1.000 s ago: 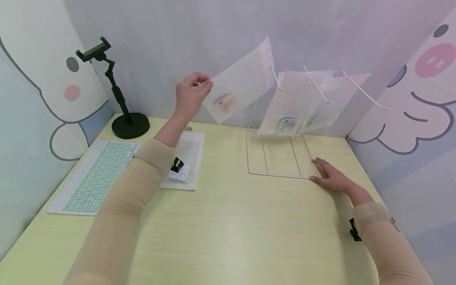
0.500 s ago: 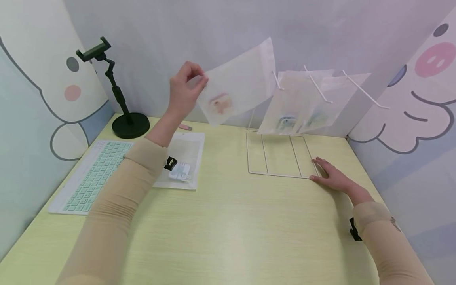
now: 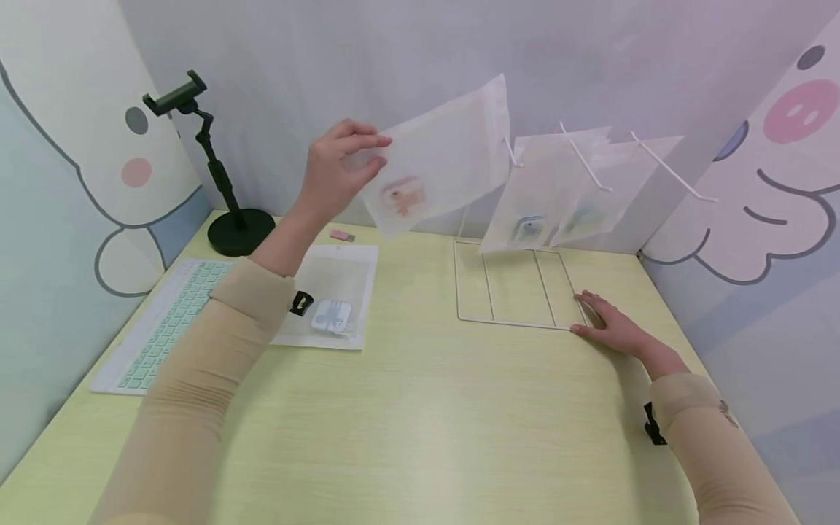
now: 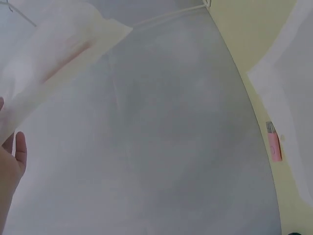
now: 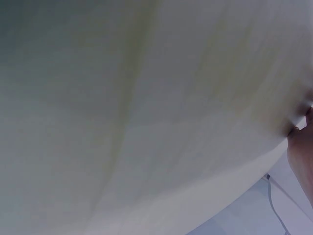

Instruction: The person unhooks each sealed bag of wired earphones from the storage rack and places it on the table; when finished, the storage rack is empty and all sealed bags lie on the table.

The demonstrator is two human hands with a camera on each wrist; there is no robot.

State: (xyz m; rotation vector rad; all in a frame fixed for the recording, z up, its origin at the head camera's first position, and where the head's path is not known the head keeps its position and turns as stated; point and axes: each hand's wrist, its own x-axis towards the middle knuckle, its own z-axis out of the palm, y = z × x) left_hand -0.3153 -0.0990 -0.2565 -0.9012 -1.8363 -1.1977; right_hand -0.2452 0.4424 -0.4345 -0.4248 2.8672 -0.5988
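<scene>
In the head view my left hand (image 3: 337, 168) is at the lower left end of a translucent white pouch (image 3: 446, 153), fingers straightened and thumb apart from them. The pouch hangs slanted from the left prong (image 3: 512, 152) of a white wire rack (image 3: 505, 321), a small orange-brown shape showing through it. The left wrist view catches the thumb (image 4: 20, 149) just off the edge of this pouch (image 4: 49, 63). My right hand (image 3: 613, 326) rests on the table with its fingertips at the right side of the rack's base; in the right wrist view, that hand (image 5: 301, 152) shows at the right edge.
Two similar pouches (image 3: 534, 182) hang from the rack's other prongs. Another flat pouch (image 3: 367, 284) holding a white item lies on the table, near a pink USB stick (image 3: 342, 235). A keyboard (image 3: 170, 321) and a black phone stand (image 3: 240, 230) are at left.
My left hand has drawn slightly left and gone from pinching the pouch's end to spreading its fingers. The pouch has swung a little to face the camera. My right hand stays put.
</scene>
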